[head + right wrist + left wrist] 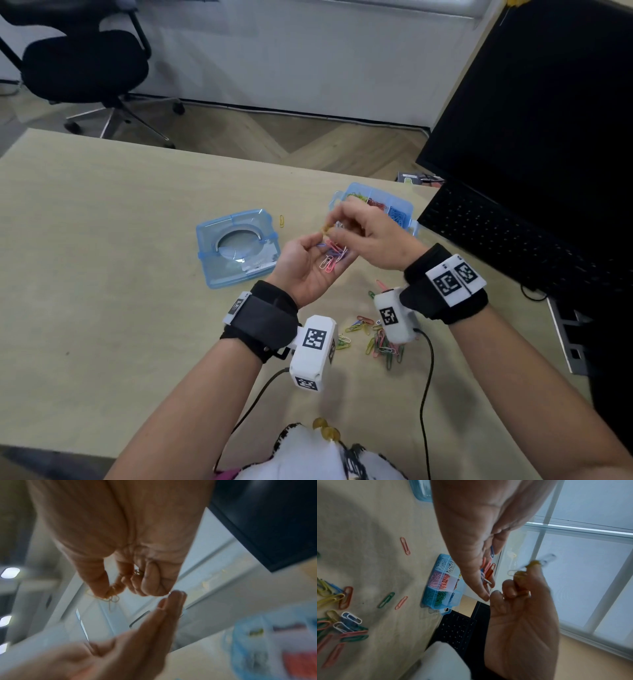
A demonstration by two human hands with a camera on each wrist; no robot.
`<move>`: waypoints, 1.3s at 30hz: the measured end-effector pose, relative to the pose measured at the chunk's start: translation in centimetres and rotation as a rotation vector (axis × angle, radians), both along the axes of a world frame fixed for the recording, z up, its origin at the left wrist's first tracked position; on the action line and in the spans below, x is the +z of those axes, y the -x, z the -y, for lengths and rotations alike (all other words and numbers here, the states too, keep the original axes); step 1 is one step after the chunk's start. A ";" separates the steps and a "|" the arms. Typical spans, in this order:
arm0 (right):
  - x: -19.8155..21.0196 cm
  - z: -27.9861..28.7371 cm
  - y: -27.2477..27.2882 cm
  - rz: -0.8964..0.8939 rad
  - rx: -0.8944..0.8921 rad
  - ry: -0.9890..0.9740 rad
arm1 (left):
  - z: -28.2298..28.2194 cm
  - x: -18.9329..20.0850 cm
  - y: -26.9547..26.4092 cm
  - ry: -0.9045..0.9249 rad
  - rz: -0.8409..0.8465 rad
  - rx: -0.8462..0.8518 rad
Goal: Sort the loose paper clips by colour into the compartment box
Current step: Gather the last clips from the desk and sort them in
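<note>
Nearest on the tabletop (pixel 102 240), a pile of loose paper clips (pixel 376 339) in mixed colours lies between the two wrists. Above it the left hand (pixel 310 265) is turned palm up, fingers relaxed and slightly cupped, carrying a small bunch of pink, blue and white clips (pixel 331 255). Just beyond, the right hand (pixel 370 236) pinches a few clips (pixel 529 566) between thumb and fingertips, the other fingers curled in. To the left lies the blue lid (pixel 236 246), a single yellow clip (pixel 281 221) beside it. Farther right sits the compartment box (pixel 442 581), already holding sorted clips, beside a black keyboard (pixel 507 240).
</note>
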State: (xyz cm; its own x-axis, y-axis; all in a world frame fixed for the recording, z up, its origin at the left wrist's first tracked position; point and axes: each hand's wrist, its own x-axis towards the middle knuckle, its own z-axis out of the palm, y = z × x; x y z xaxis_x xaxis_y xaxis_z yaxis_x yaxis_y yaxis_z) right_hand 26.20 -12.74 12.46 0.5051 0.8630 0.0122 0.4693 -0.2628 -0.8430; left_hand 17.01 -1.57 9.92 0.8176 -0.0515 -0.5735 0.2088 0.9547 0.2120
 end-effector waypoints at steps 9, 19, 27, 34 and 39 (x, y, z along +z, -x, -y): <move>0.8 0.9 -1.7 -1.169 -0.267 -0.330 | -0.3 -0.6 -0.1 0.114 -0.021 0.004; -4.9 -2.1 -7.9 -0.872 -0.662 0.198 | -3.0 -3.2 0.1 0.100 -0.084 0.100; -6.8 -5.9 -13.9 -0.530 -0.802 0.342 | -5.9 -4.4 0.4 0.046 -0.103 0.170; -8.8 -11.3 -9.2 0.206 -0.297 0.394 | -8.7 -6.9 1.5 -0.149 -0.184 0.191; -13.1 -15.6 -5.6 0.315 0.164 0.653 | -9.4 -8.2 2.5 -0.245 -0.235 0.182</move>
